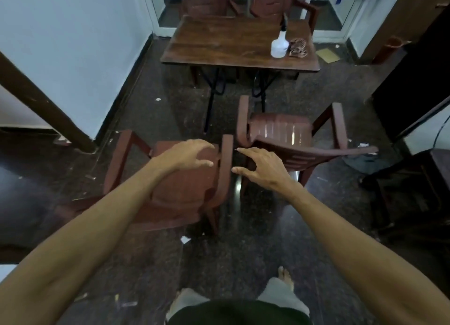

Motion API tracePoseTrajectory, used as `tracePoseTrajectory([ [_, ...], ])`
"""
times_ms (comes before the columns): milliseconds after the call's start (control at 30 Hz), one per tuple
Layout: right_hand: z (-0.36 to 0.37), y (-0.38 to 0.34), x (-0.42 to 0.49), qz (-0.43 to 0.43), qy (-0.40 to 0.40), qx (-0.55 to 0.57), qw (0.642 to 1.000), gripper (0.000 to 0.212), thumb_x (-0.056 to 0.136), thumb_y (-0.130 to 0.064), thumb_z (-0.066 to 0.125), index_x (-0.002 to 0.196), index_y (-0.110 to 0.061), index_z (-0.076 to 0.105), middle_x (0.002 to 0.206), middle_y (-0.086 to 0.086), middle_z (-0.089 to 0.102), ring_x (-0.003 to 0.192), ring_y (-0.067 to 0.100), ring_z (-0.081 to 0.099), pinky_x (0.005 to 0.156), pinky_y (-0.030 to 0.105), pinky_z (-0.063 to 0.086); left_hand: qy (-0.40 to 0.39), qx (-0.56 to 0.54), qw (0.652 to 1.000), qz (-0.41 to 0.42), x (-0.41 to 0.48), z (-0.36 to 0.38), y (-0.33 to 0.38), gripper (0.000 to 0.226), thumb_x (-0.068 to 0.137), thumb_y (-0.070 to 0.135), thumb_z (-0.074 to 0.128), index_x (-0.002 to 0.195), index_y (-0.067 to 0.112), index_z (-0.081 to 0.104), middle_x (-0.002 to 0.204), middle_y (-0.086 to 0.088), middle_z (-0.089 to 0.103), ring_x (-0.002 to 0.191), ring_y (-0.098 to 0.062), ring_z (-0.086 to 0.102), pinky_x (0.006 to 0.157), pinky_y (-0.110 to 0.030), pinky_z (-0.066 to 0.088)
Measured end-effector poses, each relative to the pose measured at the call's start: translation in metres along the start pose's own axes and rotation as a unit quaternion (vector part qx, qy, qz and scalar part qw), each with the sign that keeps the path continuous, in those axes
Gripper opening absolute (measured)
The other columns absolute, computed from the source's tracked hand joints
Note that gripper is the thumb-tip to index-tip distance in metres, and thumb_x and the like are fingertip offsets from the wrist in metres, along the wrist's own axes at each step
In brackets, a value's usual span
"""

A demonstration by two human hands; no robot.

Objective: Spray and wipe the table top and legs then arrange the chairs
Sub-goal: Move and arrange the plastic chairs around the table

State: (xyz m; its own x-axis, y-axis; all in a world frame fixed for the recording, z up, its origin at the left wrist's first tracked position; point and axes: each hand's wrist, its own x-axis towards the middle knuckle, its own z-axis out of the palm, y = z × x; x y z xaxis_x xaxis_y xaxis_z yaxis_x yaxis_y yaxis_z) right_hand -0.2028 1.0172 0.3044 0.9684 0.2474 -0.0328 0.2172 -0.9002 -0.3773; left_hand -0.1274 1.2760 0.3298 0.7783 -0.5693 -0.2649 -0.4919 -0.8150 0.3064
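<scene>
- My left hand (188, 154) hovers over the near reddish-brown plastic armchair (180, 186), fingers spread, gripping nothing.
- My right hand (258, 167) is likewise splayed beside the second brown plastic armchair (287, 135).
- The dark wooden table (233, 42), bearing a white spray bottle (279, 46), stands ahead.
- Risk: dragging both chairs together, their touching armrests could snag and tip one.

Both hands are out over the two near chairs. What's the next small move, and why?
Probably close the left hand on the left chair. Both hands are open and empty, the right hand beside the right chair, and both chairs stand back from the table.
</scene>
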Motion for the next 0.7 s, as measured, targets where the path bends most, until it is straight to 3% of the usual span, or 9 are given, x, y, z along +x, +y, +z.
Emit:
tracePoseTrajectory([
  [133,0.057,-0.115,-0.001,0.006,-0.032,0.038,0.999,0.084,0.082,-0.08,0.05,0.149,-0.031,0.044,0.145,0.002,0.055,0.129,0.025,0.053,0.102,0.043,0.045,-0.006,-0.047,0.999,-0.027,-0.101,-0.007,-0.098,0.064,0.093,0.049,0.07,0.146,0.017,0.054,0.149,-0.004,0.056,0.135,-0.021,0.054,0.106,-0.033,0.043],
  [233,0.094,-0.184,-0.003,0.012,-0.125,0.026,0.992,0.098,0.074,-0.089,0.048,0.153,-0.035,0.033,0.151,0.0,0.048,0.134,0.025,0.049,0.107,0.046,0.042,-0.037,-0.065,0.995,-0.062,-0.169,0.004,-0.15,0.07,0.088,0.058,0.07,0.146,0.021,0.054,0.149,-0.002,0.056,0.135,-0.02,0.053,0.109,-0.034,0.043],
  [367,0.123,-0.236,-0.002,0.004,-0.206,0.002,0.978,0.113,0.068,-0.088,0.058,0.158,-0.029,0.023,0.156,0.003,0.04,0.138,0.028,0.043,0.11,0.049,0.036,-0.12,-0.117,0.982,-0.085,-0.218,0.021,-0.189,0.107,0.067,0.076,0.074,0.154,0.024,0.042,0.157,0.004,0.045,0.143,-0.018,0.045,0.117,-0.036,0.038],
  [500,0.151,-0.259,0.0,-0.012,-0.272,-0.044,0.961,0.117,0.069,-0.079,0.067,0.159,-0.025,0.017,0.152,0.004,0.043,0.135,0.03,0.045,0.108,0.051,0.037,-0.203,0.005,0.977,-0.064,-0.235,0.05,-0.214,0.126,0.056,0.082,0.076,0.16,0.031,0.027,0.165,0.007,0.033,0.151,-0.016,0.032,0.125,-0.045,0.021],
  [567,0.162,-0.264,0.003,-0.001,-0.28,-0.08,0.957,0.102,0.077,-0.065,0.07,0.157,-0.026,0.021,0.144,0.005,0.05,0.128,0.032,0.051,0.105,0.053,0.039,-0.198,0.072,0.977,-0.046,-0.232,0.061,-0.217,0.11,0.07,0.074,0.075,0.16,0.033,0.026,0.164,0.008,0.033,0.152,-0.016,0.031,0.124,-0.046,0.02],
  [633,0.167,-0.264,0.007,0.005,-0.245,-0.108,0.963,0.071,0.084,-0.04,0.067,0.148,-0.027,0.04,0.128,0.005,0.062,0.115,0.032,0.06,0.097,0.049,0.047,-0.15,0.091,0.984,-0.024,-0.224,0.067,-0.218,0.081,0.085,0.047,0.072,0.156,0.036,0.036,0.159,0.009,0.043,0.145,-0.014,0.042,0.116,-0.037,0.033],
  [700,0.166,-0.263,0.011,0.017,-0.214,-0.116,0.97,0.049,0.083,-0.025,0.063,0.132,-0.026,0.057,0.114,0.005,0.068,0.104,0.032,0.065,0.088,0.046,0.052,-0.133,0.107,0.985,-0.014,-0.215,0.066,-0.219,0.07,0.083,0.028,0.065,0.15,0.04,0.047,0.149,0.01,0.057,0.134,-0.014,0.055,0.107,-0.033,0.043],
])
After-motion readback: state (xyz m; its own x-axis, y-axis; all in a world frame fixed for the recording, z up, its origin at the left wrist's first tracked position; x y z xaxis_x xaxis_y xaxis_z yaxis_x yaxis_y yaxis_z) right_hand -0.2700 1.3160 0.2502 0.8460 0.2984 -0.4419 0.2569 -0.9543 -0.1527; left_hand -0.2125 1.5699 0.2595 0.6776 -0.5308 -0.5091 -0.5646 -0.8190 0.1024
